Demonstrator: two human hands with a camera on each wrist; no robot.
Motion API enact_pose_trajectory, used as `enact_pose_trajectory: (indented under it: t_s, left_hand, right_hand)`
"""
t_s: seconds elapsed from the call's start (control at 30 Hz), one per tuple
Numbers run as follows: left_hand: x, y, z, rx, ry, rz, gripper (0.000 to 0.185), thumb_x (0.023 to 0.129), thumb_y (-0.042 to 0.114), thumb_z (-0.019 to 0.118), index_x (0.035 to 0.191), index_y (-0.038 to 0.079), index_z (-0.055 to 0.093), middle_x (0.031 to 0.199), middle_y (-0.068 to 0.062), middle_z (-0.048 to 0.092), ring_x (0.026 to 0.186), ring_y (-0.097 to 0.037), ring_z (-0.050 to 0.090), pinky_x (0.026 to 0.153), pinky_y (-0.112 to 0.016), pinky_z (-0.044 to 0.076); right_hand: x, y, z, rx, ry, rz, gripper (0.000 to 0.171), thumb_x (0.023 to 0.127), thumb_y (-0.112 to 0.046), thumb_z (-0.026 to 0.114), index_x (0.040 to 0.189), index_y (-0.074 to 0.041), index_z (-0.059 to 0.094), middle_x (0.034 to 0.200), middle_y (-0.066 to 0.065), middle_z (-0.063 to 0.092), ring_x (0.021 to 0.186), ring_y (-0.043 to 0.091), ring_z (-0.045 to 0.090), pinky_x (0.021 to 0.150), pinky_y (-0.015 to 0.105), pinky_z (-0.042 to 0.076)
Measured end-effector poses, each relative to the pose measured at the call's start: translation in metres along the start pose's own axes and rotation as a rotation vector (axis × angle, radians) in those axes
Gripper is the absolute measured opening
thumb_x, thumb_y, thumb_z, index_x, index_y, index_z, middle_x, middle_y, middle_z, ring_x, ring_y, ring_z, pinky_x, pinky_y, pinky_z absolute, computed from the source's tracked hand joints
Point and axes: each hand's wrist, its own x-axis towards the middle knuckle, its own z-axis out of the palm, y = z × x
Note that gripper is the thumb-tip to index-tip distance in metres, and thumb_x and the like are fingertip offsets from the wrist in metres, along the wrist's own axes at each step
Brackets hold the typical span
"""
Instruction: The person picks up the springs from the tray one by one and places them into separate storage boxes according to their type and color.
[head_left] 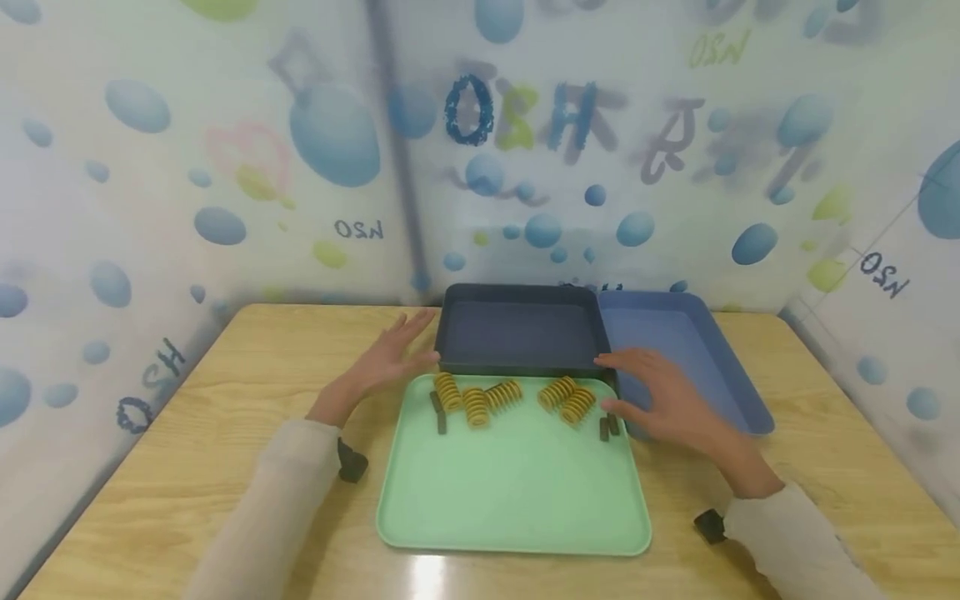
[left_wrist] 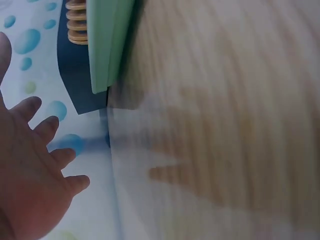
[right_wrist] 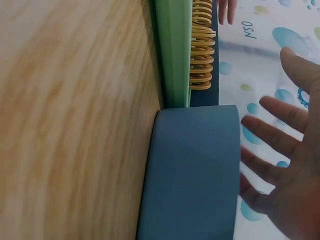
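Note:
My left hand, fingers spread, hovers by the far left corner of a light green tray and holds nothing. Over the opposite far corner is my right hand, likewise spread and without anything in it. Several yellow coil springs lie along the tray's far side in two groups. Small dark bars lie beside the left group, and other dark pieces are close to my right thumb. In the right wrist view, my fingers are beside the blue tray's wall.
A dark navy tray stands behind the green one, partly covered by its far edge. To the right is a blue tray, partly hidden by my right hand. A patterned wall covering rises behind the wooden table and along both sides.

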Motion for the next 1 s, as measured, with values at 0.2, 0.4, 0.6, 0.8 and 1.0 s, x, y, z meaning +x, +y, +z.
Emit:
enact_pose_trajectory:
  t_s: [0.2,0.4,0.6,0.8,1.0]
  left_hand:
    - [0.006,0.003,-0.003,-0.270,-0.008,-0.088,0.070,0.096,0.050,0.051,0.154,0.026,0.020,0.158,-0.003,0.017,0.143,-0.033,0.014,0.110,-0.059,0.015]
    - [0.010,-0.007,0.005,-0.343,-0.004,-0.077,0.064,0.095,0.046,0.056,0.150,0.037,0.026,0.156,0.005,0.023,0.142,-0.025,0.019,0.111,-0.054,0.018]
    - [-0.002,0.007,0.004,-0.428,0.004,-0.051,0.059,0.098,0.029,0.055,0.151,0.021,0.030,0.156,-0.006,0.025,0.141,-0.032,0.023,0.111,-0.052,0.021]
    - [0.001,0.011,0.002,-0.485,0.003,0.006,0.058,0.098,0.020,0.057,0.150,0.014,0.031,0.156,-0.010,0.023,0.138,-0.038,0.027,0.111,-0.048,0.023]
    - [0.005,-0.009,0.013,-0.424,-0.017,0.093,0.058,0.096,0.010,0.058,0.148,0.009,0.034,0.158,-0.008,0.018,0.140,-0.028,0.026,0.113,-0.045,0.019]
  right_hand:
    - [0.007,0.005,0.003,0.037,-0.022,-0.051,0.038,0.086,-0.025,0.072,0.121,-0.014,0.065,0.118,-0.002,0.064,0.111,0.024,0.052,0.090,0.050,0.042]
    - [0.013,0.011,0.012,0.081,-0.046,-0.114,0.033,0.084,-0.023,0.075,0.114,-0.013,0.069,0.113,-0.004,0.067,0.101,0.019,0.055,0.081,0.044,0.044]
    - [0.014,0.010,0.017,0.108,-0.098,-0.094,0.032,0.085,-0.026,0.074,0.115,-0.016,0.069,0.113,-0.006,0.066,0.101,0.017,0.051,0.081,0.044,0.042]
    - [0.010,0.009,0.022,0.121,-0.092,-0.114,0.033,0.083,-0.025,0.075,0.114,-0.016,0.069,0.116,-0.002,0.065,0.103,0.017,0.046,0.082,0.045,0.037]
    - [0.011,0.008,0.026,0.122,-0.098,-0.114,0.032,0.082,-0.024,0.076,0.113,-0.017,0.069,0.117,0.001,0.064,0.097,0.015,0.038,0.079,0.041,0.029]
